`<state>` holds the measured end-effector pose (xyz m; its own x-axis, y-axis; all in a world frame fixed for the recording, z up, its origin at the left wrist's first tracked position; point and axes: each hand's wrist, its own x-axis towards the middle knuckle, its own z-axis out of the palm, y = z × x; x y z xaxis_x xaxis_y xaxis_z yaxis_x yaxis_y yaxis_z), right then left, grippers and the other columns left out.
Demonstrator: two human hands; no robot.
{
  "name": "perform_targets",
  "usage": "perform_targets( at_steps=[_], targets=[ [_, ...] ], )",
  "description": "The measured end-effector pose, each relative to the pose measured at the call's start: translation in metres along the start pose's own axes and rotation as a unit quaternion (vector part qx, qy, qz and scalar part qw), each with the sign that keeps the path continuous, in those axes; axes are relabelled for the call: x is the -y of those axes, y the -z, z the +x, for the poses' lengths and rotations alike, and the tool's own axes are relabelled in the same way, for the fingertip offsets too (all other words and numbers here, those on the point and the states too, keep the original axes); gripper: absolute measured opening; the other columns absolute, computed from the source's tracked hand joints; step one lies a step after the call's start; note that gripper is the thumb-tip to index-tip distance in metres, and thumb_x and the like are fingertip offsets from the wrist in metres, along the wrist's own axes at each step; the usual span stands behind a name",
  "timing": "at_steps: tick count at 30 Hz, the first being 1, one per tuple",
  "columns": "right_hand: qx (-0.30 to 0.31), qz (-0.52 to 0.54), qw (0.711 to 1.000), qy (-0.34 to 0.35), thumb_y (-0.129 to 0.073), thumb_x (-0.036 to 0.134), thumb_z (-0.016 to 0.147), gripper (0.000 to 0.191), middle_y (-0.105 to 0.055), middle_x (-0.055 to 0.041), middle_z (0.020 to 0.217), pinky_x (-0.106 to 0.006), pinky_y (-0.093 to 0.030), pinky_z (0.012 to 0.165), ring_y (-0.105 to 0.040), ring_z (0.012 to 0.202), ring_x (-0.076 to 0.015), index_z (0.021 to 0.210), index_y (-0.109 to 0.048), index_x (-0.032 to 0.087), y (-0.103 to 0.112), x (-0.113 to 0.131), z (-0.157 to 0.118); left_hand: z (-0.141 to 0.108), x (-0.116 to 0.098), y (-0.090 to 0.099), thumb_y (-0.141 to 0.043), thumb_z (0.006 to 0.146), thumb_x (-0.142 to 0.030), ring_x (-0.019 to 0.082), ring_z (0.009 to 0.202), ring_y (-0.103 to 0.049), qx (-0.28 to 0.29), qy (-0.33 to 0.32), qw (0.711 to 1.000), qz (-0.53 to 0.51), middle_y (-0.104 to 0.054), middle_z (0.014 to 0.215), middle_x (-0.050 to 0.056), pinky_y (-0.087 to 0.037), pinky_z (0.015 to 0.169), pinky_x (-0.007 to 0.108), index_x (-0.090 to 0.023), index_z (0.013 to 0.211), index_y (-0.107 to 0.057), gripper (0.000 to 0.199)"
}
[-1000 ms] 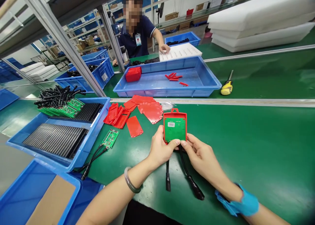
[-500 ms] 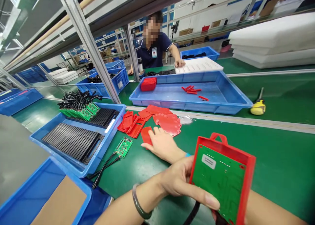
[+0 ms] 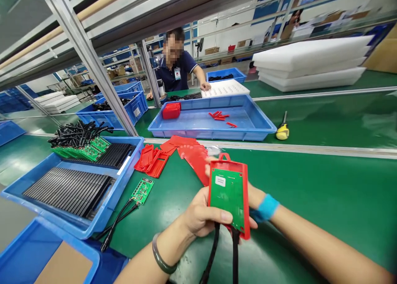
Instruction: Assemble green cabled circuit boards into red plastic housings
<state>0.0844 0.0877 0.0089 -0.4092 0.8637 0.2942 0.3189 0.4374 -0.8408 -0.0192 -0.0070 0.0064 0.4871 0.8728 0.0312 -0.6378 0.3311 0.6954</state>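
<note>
My left hand (image 3: pixel 201 213) grips a red plastic case (image 3: pixel 245 201) by its lower left side, thumb across the front. Inside the case lies a green circuit board (image 3: pixel 228 197) with a white label, and black cables (image 3: pixel 235 255) hang from its lower end. Mostly hidden behind the case is my right hand (image 3: pixel 252 199), wearing a blue wristband. Its blurred fingers show at the case's upper left, closed at a red sheet (image 3: pixel 198 168) that overlaps the fanned red sheets (image 3: pixel 182 145) in view.
Red frames (image 3: pixel 151 162) and a cabled green board (image 3: pixel 142 191) lie left on the green bench. A blue tray (image 3: pixel 77 230) holds black slotted racks and boards. Another blue tray (image 3: pixel 198 133) is ahead. A yellow-handled tool (image 3: pixel 283 131) lies right. A co-worker (image 3: pixel 176 68) sits opposite.
My right hand has drawn back from the bench to behind the case, and the separate red sheet under it has left its spot. The case moved left and farther from the camera. The view turned right.
</note>
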Motion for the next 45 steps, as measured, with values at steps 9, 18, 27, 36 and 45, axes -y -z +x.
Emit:
perform_targets(
  at_steps=[9,18,27,36,45],
  targets=[
    [-0.224,0.323,0.902,-0.177,-0.078,0.039,0.072,0.03,-0.045,0.004,0.062,-0.015,-0.031,0.039,-0.035,0.05,-0.008,0.095,-0.068,0.022,0.079,-0.024,-0.066,0.018,0.021,0.007,-0.074,0.063,-0.028,0.019,0.062,-0.067,-0.214,0.008,0.972,0.096,-0.072,0.079,0.011,-0.052,0.047,0.021,-0.01,0.098,-0.062,0.041],
    [-0.037,0.237,0.959,-0.149,-0.064,0.044,0.086,0.061,-0.053,0.0024,0.069,-0.02,-0.045,0.043,-0.048,0.048,-0.0095,0.136,-0.043,0.017,0.048,-0.016,-0.094,0.022,0.035,0.008,-0.042,0.085,-0.068,0.025,0.082,-0.068,-0.255,0.004,0.954,0.158,-0.072,0.089,0.011,-0.054,0.074,0.034,-0.009,0.107,-0.067,0.068],
    [-0.034,0.219,0.962,-0.159,-0.064,0.045,0.086,0.057,-0.047,0.0015,0.085,-0.018,-0.046,0.04,-0.049,0.047,-0.0059,0.135,-0.046,0.024,0.044,-0.023,-0.094,0.02,0.04,0.015,-0.023,0.093,-0.064,0.022,0.082,-0.066,-0.228,-0.027,0.938,0.259,-0.072,0.088,0.008,-0.051,0.079,0.033,-0.012,0.103,-0.069,0.07],
    [-0.024,0.215,0.964,-0.156,-0.062,0.048,0.086,0.056,-0.047,0.0027,0.081,-0.021,-0.047,0.042,-0.049,0.047,-0.0073,0.135,-0.045,0.026,0.042,-0.025,-0.095,0.018,0.038,0.015,-0.041,0.088,-0.065,0.02,0.083,-0.06,-0.24,-0.024,0.898,0.367,-0.068,0.093,0.007,-0.048,0.073,0.029,-0.012,0.105,-0.062,0.059],
    [0.042,0.219,0.959,-0.173,-0.059,0.053,0.087,0.042,-0.057,0.0004,0.071,-0.024,-0.05,0.058,-0.054,0.062,-0.0145,0.113,-0.064,0.021,0.051,-0.027,-0.086,0.014,0.034,0.013,-0.028,0.096,-0.056,0.017,0.074,-0.058,-0.198,-0.019,0.849,0.49,-0.066,0.087,0.005,-0.046,0.069,0.028,-0.015,0.103,-0.06,0.052]
  ],
)
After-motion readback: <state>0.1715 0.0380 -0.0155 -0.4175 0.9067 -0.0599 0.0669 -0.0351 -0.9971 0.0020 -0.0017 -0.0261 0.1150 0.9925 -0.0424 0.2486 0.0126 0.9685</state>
